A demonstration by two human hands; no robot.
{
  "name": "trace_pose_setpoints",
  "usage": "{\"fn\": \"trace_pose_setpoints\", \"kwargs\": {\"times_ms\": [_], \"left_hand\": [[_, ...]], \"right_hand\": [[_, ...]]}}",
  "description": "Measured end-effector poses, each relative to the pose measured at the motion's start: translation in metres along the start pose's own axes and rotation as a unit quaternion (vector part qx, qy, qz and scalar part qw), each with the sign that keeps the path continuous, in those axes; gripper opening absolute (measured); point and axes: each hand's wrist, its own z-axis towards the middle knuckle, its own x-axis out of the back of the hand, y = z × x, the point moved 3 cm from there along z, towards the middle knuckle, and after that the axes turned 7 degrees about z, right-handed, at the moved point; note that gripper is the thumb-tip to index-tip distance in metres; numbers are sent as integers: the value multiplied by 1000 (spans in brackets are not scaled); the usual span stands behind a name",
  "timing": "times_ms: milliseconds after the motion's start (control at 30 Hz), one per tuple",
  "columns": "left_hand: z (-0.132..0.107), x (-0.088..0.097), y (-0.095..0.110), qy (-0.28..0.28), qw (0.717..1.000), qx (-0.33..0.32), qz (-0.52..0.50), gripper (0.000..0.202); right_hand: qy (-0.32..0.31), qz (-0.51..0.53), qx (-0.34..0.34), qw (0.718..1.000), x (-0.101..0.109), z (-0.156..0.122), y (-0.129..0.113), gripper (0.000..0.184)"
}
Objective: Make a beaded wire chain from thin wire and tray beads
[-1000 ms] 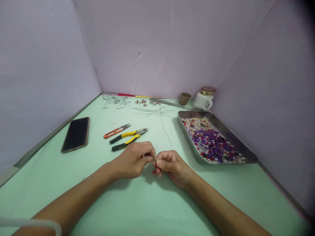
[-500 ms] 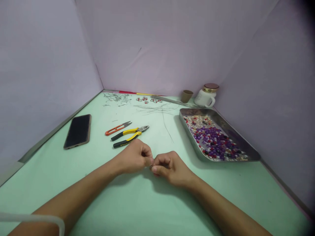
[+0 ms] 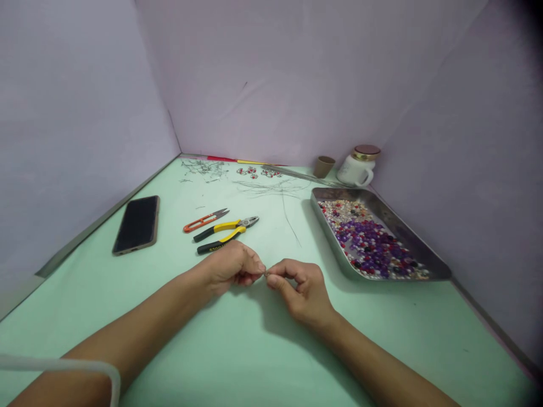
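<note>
My left hand (image 3: 235,264) and my right hand (image 3: 300,287) meet fingertip to fingertip just above the green table (image 3: 237,345), in front of me. Both are closed in a pinch on a tiny wire piece (image 3: 266,273) between them; it is too small to make out further. Yellow-handled pliers (image 3: 224,233) lie just beyond my left hand, and orange thread snips (image 3: 205,219) lie beside them.
A steel tray (image 3: 407,240) of purple, red and white beads sits at the right. A dark phone (image 3: 138,224) lies at the left. Loose wires (image 3: 271,187), wire scraps (image 3: 201,168), a small cup (image 3: 323,166) and a lidded white jar (image 3: 358,167) stand near the back wall.
Both hands stay pinched together on the small piece; the fingers have turned slightly, and my right hand's fingers have shifted, with the knuckles now lower.
</note>
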Motion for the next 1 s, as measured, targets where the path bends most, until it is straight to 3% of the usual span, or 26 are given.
{"fn": "trace_pose_setpoints", "kwargs": {"times_ms": [200, 400, 567, 700, 800, 1000], "left_hand": [[2, -1, -2, 12, 1000, -13, -19, 13], [-1, 2, 4, 58, 997, -54, -11, 7], [-4, 2, 12, 108, 977, -147, 115, 11], [-8, -1, 15, 106, 962, -165, 190, 10], [-11, -3, 17, 106, 961, -161, 199, 11], [-14, -4, 16, 130, 970, -107, 178, 9]], "right_hand": [[1, 137, -128, 982, 0, 6, 11, 13], [14, 171, -141, 975, 3, 10, 11, 13], [10, 240, -150, 959, 2, 10, 16, 16], [14, 313, -171, 934, -1, 9, 24, 17], [23, 313, -175, 933, -2, 9, 25, 17], [51, 215, -149, 964, 0, 9, 19, 15]]}}
